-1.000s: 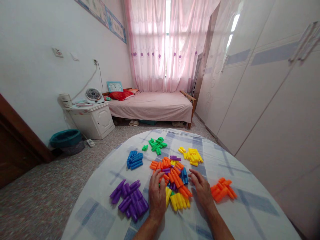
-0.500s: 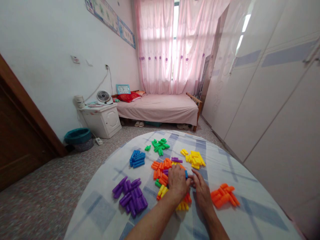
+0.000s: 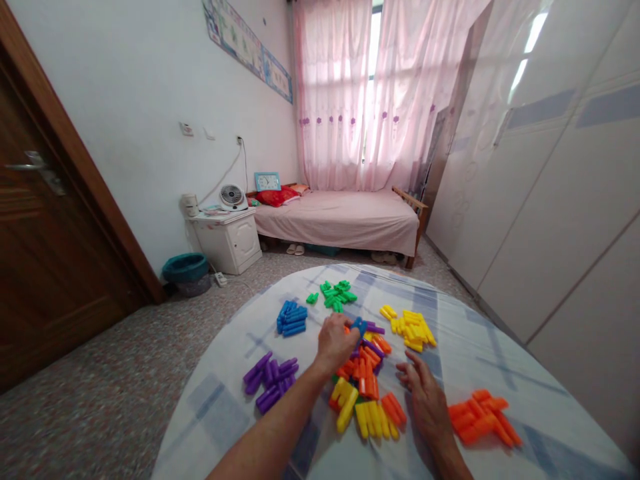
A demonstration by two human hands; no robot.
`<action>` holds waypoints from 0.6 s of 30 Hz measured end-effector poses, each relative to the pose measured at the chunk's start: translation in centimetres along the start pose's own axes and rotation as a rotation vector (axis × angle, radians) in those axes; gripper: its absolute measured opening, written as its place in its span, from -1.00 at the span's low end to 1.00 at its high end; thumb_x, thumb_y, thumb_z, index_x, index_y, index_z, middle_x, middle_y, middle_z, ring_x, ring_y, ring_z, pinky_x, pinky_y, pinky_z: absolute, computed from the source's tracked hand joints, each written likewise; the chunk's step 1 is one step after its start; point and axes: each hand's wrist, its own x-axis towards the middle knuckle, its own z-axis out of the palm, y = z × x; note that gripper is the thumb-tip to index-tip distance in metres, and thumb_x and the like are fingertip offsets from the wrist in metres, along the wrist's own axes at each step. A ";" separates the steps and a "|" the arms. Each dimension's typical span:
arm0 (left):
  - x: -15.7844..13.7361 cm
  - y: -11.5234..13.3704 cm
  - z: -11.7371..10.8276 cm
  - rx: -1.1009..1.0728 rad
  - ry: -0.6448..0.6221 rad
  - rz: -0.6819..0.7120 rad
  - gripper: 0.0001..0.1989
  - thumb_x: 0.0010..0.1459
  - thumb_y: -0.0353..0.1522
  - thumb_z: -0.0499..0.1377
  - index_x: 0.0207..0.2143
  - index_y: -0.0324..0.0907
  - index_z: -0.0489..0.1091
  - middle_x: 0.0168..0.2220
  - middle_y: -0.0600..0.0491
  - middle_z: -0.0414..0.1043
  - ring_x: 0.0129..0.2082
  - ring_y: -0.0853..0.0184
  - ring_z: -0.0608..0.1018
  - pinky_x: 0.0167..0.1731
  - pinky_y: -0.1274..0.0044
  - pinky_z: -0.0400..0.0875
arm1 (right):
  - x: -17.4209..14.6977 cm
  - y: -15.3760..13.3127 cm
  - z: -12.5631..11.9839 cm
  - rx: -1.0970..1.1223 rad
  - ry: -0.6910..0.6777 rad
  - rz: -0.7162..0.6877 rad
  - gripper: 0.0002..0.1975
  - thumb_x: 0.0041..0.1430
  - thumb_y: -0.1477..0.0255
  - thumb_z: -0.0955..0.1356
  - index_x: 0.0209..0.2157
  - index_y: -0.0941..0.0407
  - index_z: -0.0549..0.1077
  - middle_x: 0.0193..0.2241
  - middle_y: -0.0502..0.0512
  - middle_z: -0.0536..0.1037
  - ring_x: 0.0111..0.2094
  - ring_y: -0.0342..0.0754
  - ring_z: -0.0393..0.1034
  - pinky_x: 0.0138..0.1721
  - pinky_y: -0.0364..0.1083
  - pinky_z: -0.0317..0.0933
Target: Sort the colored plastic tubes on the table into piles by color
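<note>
My left hand point(image 3: 336, 345) grips a blue plastic building block point(image 3: 359, 325) between thumb and fingers, over the far left side of a mixed heap. That heap point(image 3: 369, 373) has orange, yellow, purple and green tube-shaped blocks, partly hidden under my left hand. To its right, my right hand point(image 3: 425, 393) hovers low with its fingers apart and nothing in them. Sorted piles lie around: blue blocks point(image 3: 291, 319), green blocks point(image 3: 339, 295), yellow blocks point(image 3: 414, 329) and orange blocks point(image 3: 483, 418). Purple blocks point(image 3: 270, 380) are partly covered by my left forearm.
A checked cloth covers the round table point(image 3: 220, 373). Beyond it stand a bed point(image 3: 340, 217), a white cabinet point(image 3: 240, 243) with a fan point(image 3: 233, 195), and a teal bin point(image 3: 185, 267). A wardrobe point(image 3: 530, 200) lines the right side.
My left hand has moved left and away from me, carrying a blue block. My right hand has drawn apart from it, to the right. The view has turned slightly left.
</note>
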 end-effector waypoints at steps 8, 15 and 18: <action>5.4 -10.2 -7.0 0.185 0.053 -0.247 -0.73 0.10 -0.37 0.04 -0.35 -0.24 0.53 -0.24 -0.09 0.54 -0.18 0.24 0.52 -0.24 0.55 0.29 | -0.3 -0.3 -0.1 -0.096 0.028 0.013 -0.43 0.06 0.04 0.21 0.00 0.08 0.39 -0.14 0.17 0.56 -0.13 0.11 0.44 -0.15 0.00 0.28; 7.5 -13.4 -7.0 0.293 0.038 -0.333 -0.72 0.10 -0.36 0.03 -0.42 -0.21 0.54 -0.30 -0.13 0.57 -0.18 0.20 0.54 -0.27 0.54 0.32 | -0.3 0.1 0.0 -0.127 -0.002 -0.020 -0.42 0.09 0.04 0.19 0.03 0.10 0.36 -0.10 0.18 0.53 -0.02 0.11 0.38 -0.06 0.01 0.24; 7.7 -13.5 -6.5 0.329 0.055 -0.318 -0.71 0.13 -0.36 0.02 -0.36 -0.25 0.54 -0.23 -0.19 0.54 -0.10 0.15 0.51 -0.19 0.50 0.34 | -0.3 0.2 0.0 -0.137 -0.004 -0.033 -0.42 0.08 0.06 0.18 0.03 0.11 0.35 -0.09 0.17 0.52 -0.02 0.11 0.37 -0.03 0.03 0.22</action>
